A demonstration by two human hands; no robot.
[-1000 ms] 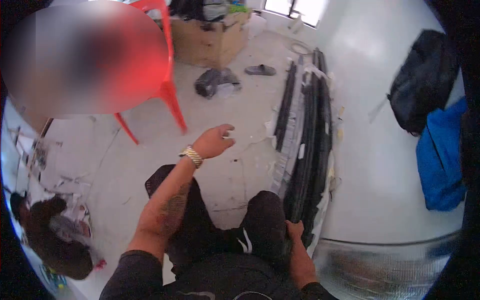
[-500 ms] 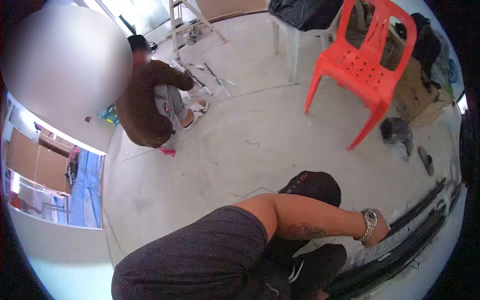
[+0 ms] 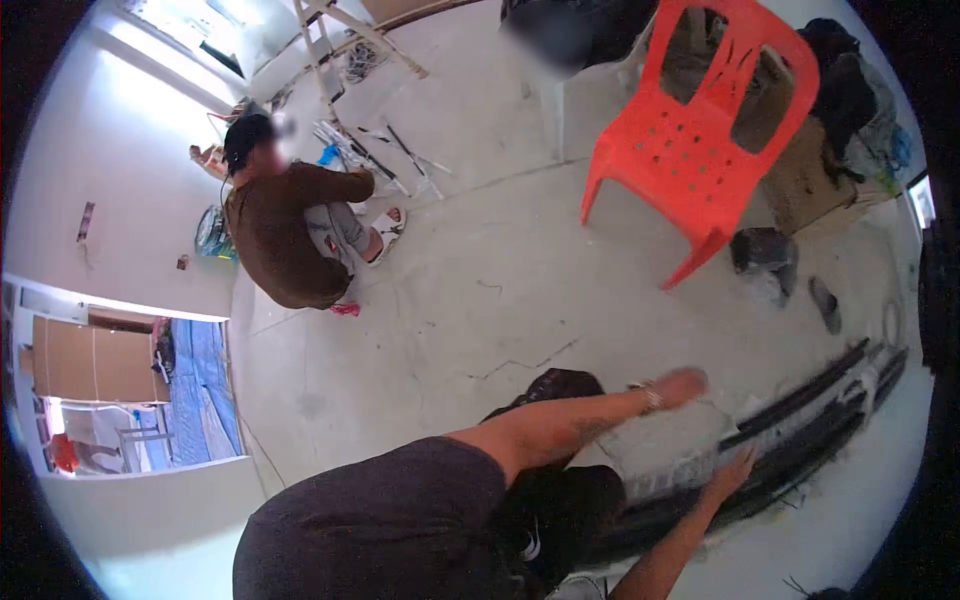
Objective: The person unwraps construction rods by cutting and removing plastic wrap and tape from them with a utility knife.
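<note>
My left hand (image 3: 682,386), wearing a metal-banded watch (image 3: 648,396), is off the floor, smeared by motion, above the near end of several long black strips (image 3: 800,402). Those strips lie side by side along the foot of the wall. From the bottom edge my right hand (image 3: 734,476) reaches over them, its fingers stretched out at the strips' upper side. My legs in black clothing (image 3: 560,510) are bent below my left arm.
An orange plastic chair (image 3: 690,150) stands ahead, with a cardboard box (image 3: 815,175) and bags behind it. A person (image 3: 290,230) squats at the left beside thin rods (image 3: 400,150). A stepladder (image 3: 325,60) stands behind. A slipper (image 3: 824,305) lies on the floor.
My left hand has moved off the black strips, up and to the left. My right hand has come into view over them. The head view has shifted slightly.
</note>
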